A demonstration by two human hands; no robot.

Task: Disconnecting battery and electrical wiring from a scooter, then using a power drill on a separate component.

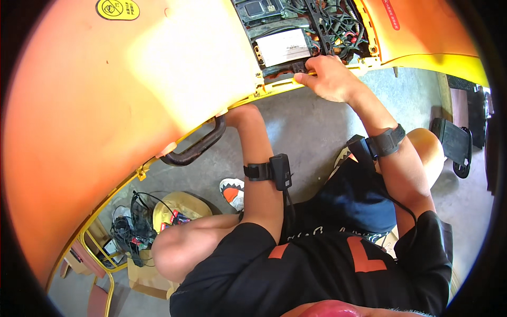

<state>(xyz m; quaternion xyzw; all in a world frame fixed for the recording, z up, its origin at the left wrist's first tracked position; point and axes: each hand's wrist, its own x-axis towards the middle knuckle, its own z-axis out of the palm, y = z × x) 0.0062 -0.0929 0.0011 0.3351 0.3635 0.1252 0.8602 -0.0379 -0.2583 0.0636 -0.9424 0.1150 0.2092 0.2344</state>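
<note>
A large orange casing with a yellow rim spans the upper view. An opening in it holds a silver electronics box, a black module and tangled cables. My right hand is closed over the yellow rim at the front of this opening. Its thumb lies along the rim, next to a small black part, and its other fingertips are partly hidden inside. My left hand reaches under the casing beside a black handle; its fingers are hidden there.
Below the casing, at left, black cables lie by a tan round seat bearing small red packets. A cardboard box sits on the grey floor. Black equipment stands at right. Both forearms wear black strapped devices with cords.
</note>
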